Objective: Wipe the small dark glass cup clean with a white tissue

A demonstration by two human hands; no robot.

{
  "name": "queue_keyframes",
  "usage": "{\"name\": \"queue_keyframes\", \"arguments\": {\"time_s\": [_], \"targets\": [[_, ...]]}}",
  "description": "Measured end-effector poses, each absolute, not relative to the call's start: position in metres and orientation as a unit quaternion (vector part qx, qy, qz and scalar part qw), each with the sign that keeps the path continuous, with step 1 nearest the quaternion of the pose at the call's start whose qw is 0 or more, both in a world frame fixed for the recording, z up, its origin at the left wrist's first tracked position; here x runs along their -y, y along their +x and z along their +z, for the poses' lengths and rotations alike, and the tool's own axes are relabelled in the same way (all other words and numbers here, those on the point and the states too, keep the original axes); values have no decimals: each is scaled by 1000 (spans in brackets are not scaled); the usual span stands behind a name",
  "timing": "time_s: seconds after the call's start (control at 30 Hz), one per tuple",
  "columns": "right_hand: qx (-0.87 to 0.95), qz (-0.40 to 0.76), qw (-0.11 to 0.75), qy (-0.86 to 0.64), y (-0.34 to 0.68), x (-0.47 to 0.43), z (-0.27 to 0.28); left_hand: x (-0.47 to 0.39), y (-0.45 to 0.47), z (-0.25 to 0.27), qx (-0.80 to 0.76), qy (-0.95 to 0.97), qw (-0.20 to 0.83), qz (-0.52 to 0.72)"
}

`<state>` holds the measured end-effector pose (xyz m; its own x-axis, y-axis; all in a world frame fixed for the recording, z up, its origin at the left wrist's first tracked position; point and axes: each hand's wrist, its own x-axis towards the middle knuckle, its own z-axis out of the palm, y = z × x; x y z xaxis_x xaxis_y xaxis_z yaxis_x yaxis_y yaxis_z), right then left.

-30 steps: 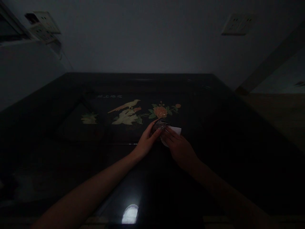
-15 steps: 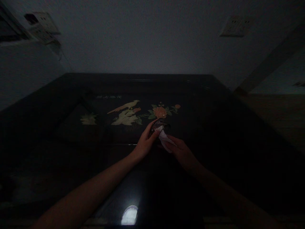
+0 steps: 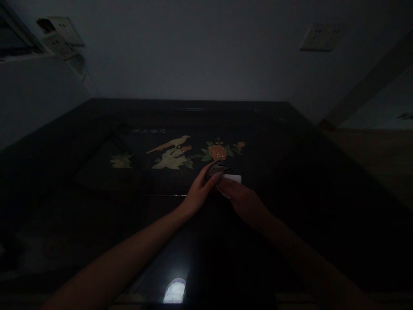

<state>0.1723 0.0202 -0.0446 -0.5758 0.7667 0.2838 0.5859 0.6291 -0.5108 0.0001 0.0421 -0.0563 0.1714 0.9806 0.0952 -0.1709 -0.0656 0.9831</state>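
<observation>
My left hand [image 3: 200,186] is wrapped round a small, dark, shiny rounded object [image 3: 220,166] that looks like glass; the dim light hides its exact kind. A white tissue or thin cloth [image 3: 235,177] lies under the fingers of my right hand [image 3: 243,199], which press it against the near right side of that object. Part of the white sheet sticks out beyond the right fingers. Both hands are close together above the black glossy table [image 3: 206,241].
An inlaid picture of a bird [image 3: 172,144] and a flower [image 3: 217,152] decorates the tabletop. Behind the table stands a pale wall [image 3: 193,51] with sockets [image 3: 321,36] at the right and more sockets [image 3: 64,38] at the left. A bright reflection shows near the front edge.
My right hand has moved up and left, closer to the shiny object. The white sheet, hanging below before, now sticks out to the upper right. My left hand keeps its hold.
</observation>
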Motion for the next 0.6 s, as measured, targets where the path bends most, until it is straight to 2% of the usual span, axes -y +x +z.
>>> {"name": "queue_keyframes", "arguments": {"time_s": [0.13,0.33,0.47,0.6], "targets": [[891,73,205,-399,172,-22,-44,-42,1,-55,-380,520,567,513],[888,14,203,-412,171,-21,-46,-41,2,-50,-374,547,556,502],[886,23,197,-419,171,-19,-44,-41,2,-50,-378,549,553,500],[875,96,222,-419,169,-18,-48,-41,1,-51,-382,556,551,491]]}}
